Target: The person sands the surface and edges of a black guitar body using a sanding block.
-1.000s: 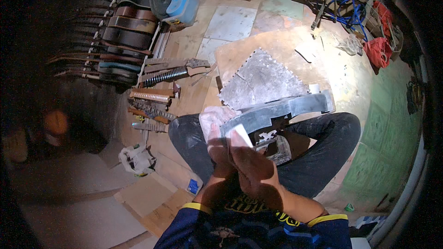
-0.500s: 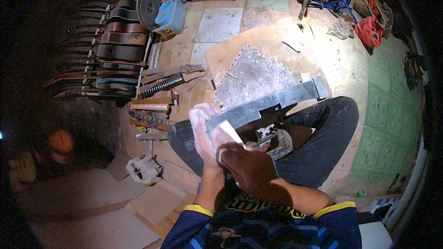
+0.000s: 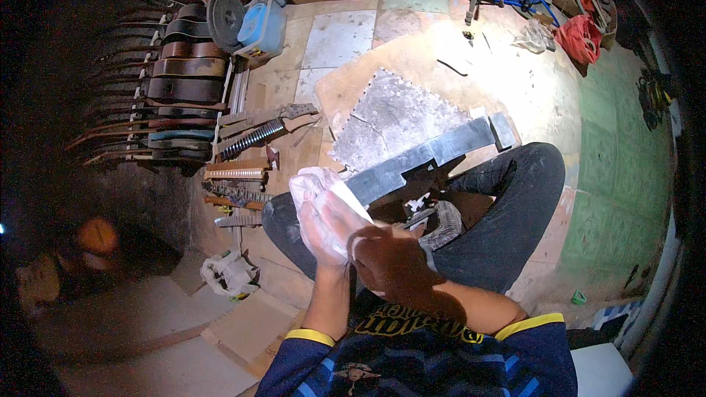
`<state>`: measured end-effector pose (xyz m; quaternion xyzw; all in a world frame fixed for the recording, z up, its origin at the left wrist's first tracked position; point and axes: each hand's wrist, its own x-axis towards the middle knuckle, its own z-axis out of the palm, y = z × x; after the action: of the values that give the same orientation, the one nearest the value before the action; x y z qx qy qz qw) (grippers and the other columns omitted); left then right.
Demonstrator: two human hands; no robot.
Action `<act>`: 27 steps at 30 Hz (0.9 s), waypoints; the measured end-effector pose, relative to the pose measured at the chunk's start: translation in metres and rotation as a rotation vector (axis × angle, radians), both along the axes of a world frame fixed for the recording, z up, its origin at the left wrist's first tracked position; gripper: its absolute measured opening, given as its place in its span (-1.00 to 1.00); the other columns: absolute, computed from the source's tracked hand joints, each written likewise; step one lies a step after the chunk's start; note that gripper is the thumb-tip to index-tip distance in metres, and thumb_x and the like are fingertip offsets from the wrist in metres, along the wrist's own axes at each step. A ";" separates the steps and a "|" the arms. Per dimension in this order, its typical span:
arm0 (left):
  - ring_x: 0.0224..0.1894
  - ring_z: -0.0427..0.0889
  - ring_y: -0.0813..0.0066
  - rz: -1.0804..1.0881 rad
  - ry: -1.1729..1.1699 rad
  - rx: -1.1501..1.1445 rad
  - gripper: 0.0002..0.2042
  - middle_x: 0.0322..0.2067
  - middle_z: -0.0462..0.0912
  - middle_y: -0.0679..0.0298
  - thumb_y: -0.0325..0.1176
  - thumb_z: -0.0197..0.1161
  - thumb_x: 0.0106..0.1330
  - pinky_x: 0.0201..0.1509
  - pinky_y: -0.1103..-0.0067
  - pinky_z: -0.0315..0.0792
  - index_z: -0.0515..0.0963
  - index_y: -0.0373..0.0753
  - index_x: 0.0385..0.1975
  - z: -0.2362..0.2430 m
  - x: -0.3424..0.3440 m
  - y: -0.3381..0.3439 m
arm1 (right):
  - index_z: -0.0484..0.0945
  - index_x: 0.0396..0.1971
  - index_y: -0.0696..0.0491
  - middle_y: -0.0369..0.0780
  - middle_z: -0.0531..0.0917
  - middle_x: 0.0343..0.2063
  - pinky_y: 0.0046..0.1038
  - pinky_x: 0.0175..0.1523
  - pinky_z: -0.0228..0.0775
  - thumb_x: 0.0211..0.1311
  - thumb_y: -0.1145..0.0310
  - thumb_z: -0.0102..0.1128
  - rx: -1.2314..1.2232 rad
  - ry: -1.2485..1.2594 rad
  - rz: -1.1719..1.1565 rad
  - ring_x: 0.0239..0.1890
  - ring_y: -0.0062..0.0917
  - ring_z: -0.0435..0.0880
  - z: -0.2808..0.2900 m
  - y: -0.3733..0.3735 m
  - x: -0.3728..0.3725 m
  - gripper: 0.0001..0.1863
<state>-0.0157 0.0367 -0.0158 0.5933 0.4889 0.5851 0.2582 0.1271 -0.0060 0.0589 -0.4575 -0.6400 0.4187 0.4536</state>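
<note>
Close together over my lap, both hands are coated in pale dust. My left hand [image 3: 307,195] is closed around a white flat piece [image 3: 355,197], whose straight edge sticks out beside the fingers. Across it lies my right hand [image 3: 393,259], its back in deep shadow and its lit fingers pressed onto the same piece and the left palm. How much of the piece lies under the fingers is hidden. Just beyond the hands, a long dark grey bar [image 3: 423,158] with a notched near edge slants over my crossed legs; its left end passes behind the white piece.
A dusty grey mat [image 3: 401,114] lies on a board ahead. Guitar necks [image 3: 254,140] and wooden parts are at the left, below a row of guitar bodies [image 3: 187,88]. A blue tub [image 3: 261,26] stands behind. A dusty, curved tool [image 3: 445,224] rests between my legs.
My right fingers have slid left and forward over the left hand, and the white piece has shifted left with them. The whole view has moved slightly.
</note>
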 end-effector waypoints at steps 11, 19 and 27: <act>0.16 0.57 0.20 -0.133 -0.233 -0.015 -0.62 0.11 0.56 -0.05 -0.38 0.00 0.56 0.27 0.33 0.48 0.32 -0.51 0.24 0.013 0.003 0.012 | 0.51 -0.35 0.08 -0.10 0.65 -0.32 -0.16 -0.30 0.55 0.13 0.43 0.29 0.121 -0.075 -0.042 -0.35 -0.10 0.69 0.008 -0.002 0.001 -0.86; -0.14 0.45 0.31 -0.289 -0.636 -0.087 -0.72 -0.23 0.39 0.13 -0.14 -0.10 0.53 0.09 0.33 0.42 0.32 -0.27 -0.20 0.056 0.037 0.032 | 0.62 -0.18 0.15 -0.01 0.69 -0.20 -0.20 -0.07 0.59 0.15 0.60 0.17 0.057 -0.051 0.015 -0.12 -0.07 0.72 0.004 -0.012 0.012 -0.77; -0.32 0.54 0.23 -0.328 -0.610 0.107 -0.65 -0.42 0.50 0.13 -0.01 -0.07 0.50 0.01 0.20 0.49 0.33 -0.23 -0.19 0.050 0.044 0.043 | 0.48 0.32 0.18 0.07 0.44 0.37 -0.33 0.44 0.32 0.04 0.81 -0.09 0.032 -0.256 -0.448 0.40 -0.20 0.47 -0.072 0.032 0.089 -0.27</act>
<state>0.0280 0.0797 0.0339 0.4746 0.2560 0.7108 0.4516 0.2159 0.0264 -0.0132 -0.6301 -0.5814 0.2363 0.4573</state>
